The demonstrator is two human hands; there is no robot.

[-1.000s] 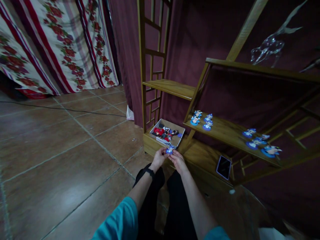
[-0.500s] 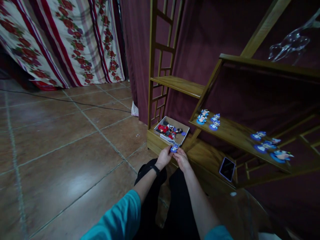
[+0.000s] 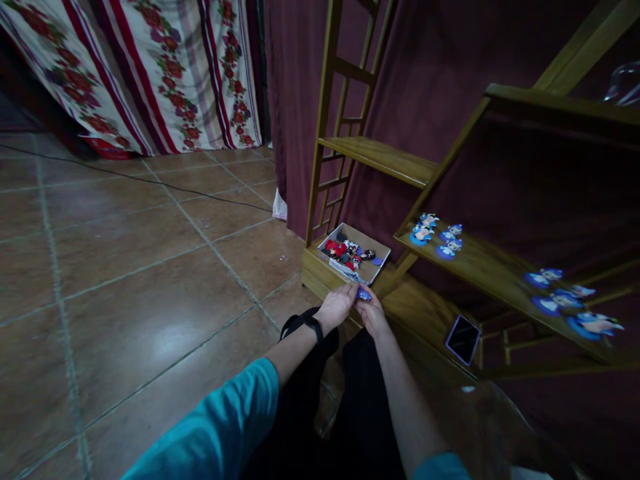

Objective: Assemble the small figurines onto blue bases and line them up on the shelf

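Between both hands, just in front of the box, is a small purple-blue figurine [image 3: 363, 294]. My left hand [image 3: 338, 308], with a dark band at its wrist, has its fingers closed over the figurine's left side and hides part of it. From the right, my right hand [image 3: 373, 315] grips it too, fingers curled round its base. A shallow cardboard box [image 3: 383, 248] sits just beyond the hands, holding red, black and white figurines [image 3: 345, 252] and a few loose round bases.
Several blue-and-white figurines [image 3: 423, 230] stand in groups along the wooden shelf [image 3: 493, 267] at right. A phone [image 3: 463, 340] lies on the lower board. A clear ornament [image 3: 625, 85] is on the upper shelf. A black cable [image 3: 150, 183] crosses the tiled floor.
My left hand has turned further over the figurine, covering more of it, and the figurine looks tilted. The view has shifted, so the shelf's things sit further right.
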